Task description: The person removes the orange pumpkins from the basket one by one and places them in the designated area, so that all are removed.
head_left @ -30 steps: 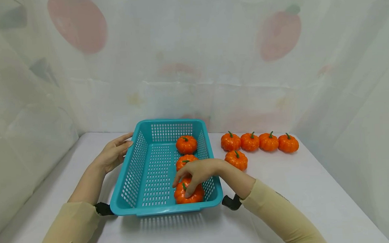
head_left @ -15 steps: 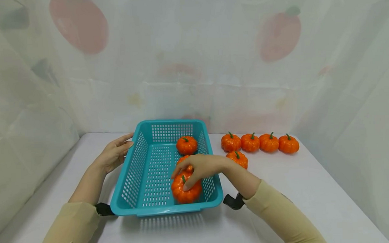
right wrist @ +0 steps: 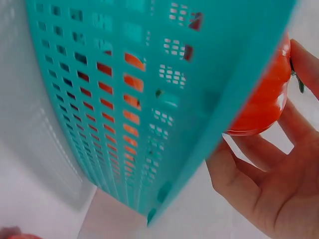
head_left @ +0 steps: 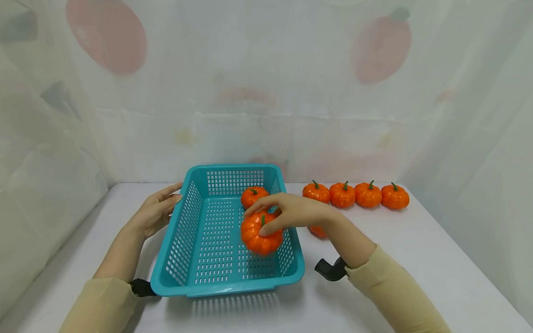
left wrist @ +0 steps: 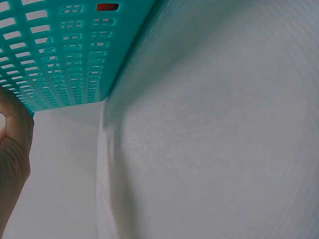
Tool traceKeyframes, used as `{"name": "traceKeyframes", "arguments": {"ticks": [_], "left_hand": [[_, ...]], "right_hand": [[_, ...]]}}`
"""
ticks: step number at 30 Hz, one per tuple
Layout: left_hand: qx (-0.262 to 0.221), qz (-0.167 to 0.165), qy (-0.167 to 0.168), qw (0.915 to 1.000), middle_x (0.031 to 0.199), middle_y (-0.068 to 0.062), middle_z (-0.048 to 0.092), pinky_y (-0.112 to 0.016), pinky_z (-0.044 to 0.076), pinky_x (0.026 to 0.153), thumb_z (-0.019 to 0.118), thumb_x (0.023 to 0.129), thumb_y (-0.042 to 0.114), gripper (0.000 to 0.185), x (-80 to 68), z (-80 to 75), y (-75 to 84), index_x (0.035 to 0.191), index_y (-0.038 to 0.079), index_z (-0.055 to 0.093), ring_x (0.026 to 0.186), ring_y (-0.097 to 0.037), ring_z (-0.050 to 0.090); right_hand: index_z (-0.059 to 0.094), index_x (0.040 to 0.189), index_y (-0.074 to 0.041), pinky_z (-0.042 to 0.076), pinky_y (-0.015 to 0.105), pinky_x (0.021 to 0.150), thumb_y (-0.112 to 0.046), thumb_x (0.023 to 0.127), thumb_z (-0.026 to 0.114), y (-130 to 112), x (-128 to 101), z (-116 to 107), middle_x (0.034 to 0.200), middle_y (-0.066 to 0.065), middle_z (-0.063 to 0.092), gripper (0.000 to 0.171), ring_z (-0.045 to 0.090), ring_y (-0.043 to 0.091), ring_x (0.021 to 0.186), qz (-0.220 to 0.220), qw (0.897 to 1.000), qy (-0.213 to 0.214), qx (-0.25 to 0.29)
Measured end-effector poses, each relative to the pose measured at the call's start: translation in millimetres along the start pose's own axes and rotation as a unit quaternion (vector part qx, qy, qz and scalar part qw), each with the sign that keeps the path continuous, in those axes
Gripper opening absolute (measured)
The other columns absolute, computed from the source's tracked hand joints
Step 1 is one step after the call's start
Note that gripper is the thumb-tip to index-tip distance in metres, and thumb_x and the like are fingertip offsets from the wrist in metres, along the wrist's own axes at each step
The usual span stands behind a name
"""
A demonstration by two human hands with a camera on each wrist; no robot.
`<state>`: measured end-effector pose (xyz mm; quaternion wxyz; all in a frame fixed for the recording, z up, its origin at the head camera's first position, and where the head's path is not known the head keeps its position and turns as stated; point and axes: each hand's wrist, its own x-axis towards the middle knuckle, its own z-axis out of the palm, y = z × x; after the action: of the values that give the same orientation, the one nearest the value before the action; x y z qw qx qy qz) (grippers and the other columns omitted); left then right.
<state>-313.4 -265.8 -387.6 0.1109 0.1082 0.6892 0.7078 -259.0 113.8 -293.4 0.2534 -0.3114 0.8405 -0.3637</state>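
Up from the basket floor came the pumpkin [head_left: 261,234]: a second before it had sat low at the near right corner of the basket [head_left: 185,238], and now my right hand [head_left: 294,213] held it raised above the floor, by the right wall and farther from me. My fingers curled over its top and far side, thumb on the near side beside the green stem. In the right wrist view the same pumpkin [right wrist: 264,99] showed past the basket wall [right wrist: 149,99], cupped by my fingers [right wrist: 259,154].

My left hand [head_left: 155,212] lay with straight, relaxed fingers against the outside of the basket's left wall, holding nothing; the left wrist view showed only the heel of that hand [left wrist: 12,144] beside the lattice [left wrist: 60,50].

One pumpkin [head_left: 253,195] sat in the basket's far right corner. Four more [head_left: 355,194] stood in a row toward the counter's [head_left: 428,259] far right edge, and another [head_left: 317,231] lay half hidden behind my wrist.

I judged the pumpkin light and stiff, likely hollow or foam, with a glossy ribbed skin that could slip. A spread grip over the crown, fingers settling into the ribs, seemed safest; the thin stem looked too frail to lift by.
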Motion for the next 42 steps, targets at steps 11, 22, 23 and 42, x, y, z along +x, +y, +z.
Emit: {"name": "traceKeyframes", "arguments": {"ticks": [11,22,23,42], "left_hand": [[-0.008,-0.001,-0.001,1.0000,0.108,0.004,0.058,-0.022,0.059,0.074,0.051,0.104,0.018,0.069,-0.4,-0.5,-0.9,0.159,0.006,0.011,0.085,-0.004,0.069],[0.004,0.002,0.002,1.0000,0.108,0.004,0.059,-0.022,0.059,0.074,0.051,0.104,0.018,0.069,-0.8,-0.4,-2.2,0.159,0.006,0.012,0.085,-0.004,0.068],[0.005,0.002,0.001,1.0000,0.108,0.004,0.059,-0.022,0.059,0.074,0.051,0.104,0.018,0.069,-0.7,-0.6,-2.2,0.159,0.006,0.012,0.085,-0.004,0.068],[-0.007,-0.005,0.005,0.9999,0.107,0.004,0.060,-0.022,0.059,0.072,0.052,0.103,0.018,0.070,-0.1,0.2,0.1,0.159,0.007,0.012,0.083,-0.004,0.068]], "right_hand": [[0.061,0.129,-0.040,0.056,0.035,0.082,-0.040,0.088,0.072,9.3,-20.9,-15.9,0.137,-0.017,0.055,0.042,0.056,0.022,0.113,-0.001,0.998,0.058,-0.013],[0.058,0.132,-0.037,0.057,0.035,0.083,-0.039,0.090,0.070,29.9,-35.6,-30.9,0.135,-0.002,0.056,0.044,0.055,0.027,0.116,0.028,0.995,0.099,0.007],[0.057,0.132,-0.036,0.058,0.035,0.084,-0.038,0.090,0.070,32.3,-37.2,-32.8,0.135,-0.001,0.056,0.044,0.054,0.028,0.118,0.033,0.994,0.103,0.012],[0.056,0.134,-0.021,0.059,0.038,0.085,-0.037,0.091,0.069,74.6,-67.8,-64.0,0.129,0.014,0.054,0.047,0.064,0.025,0.104,0.099,0.981,0.151,0.063]]}}
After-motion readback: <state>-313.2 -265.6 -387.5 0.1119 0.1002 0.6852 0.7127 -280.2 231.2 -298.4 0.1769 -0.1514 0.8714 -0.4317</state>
